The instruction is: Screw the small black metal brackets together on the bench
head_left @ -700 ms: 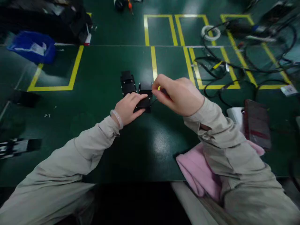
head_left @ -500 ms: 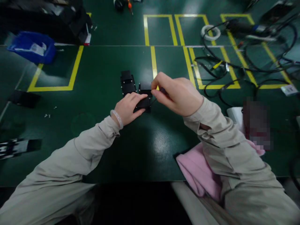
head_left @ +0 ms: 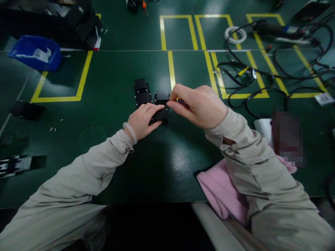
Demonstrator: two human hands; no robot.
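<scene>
A black assembly of joined blocks [head_left: 142, 96] with small silver screws lies on the green table. My left hand [head_left: 143, 121] grips its near part, thumb on the near side and fingers over the top. Just right of the assembly, my right hand [head_left: 195, 104] is closed, thumb and index finger pinched together close to the black block [head_left: 162, 96]. Whatever is in that pinch is too small and hidden to name; a thin dark line shows below the fingertips.
Small screws [head_left: 53, 129] and a black block [head_left: 27, 110] lie to the left, below a blue bin [head_left: 36, 53]. Black cables [head_left: 243, 66] and a white ring [head_left: 235, 35] are at the right. A pink cloth [head_left: 222, 188] hangs over the near edge.
My right hand has shifted very slightly left and down at the fingertips. My left hand and the black assembly have stayed in place.
</scene>
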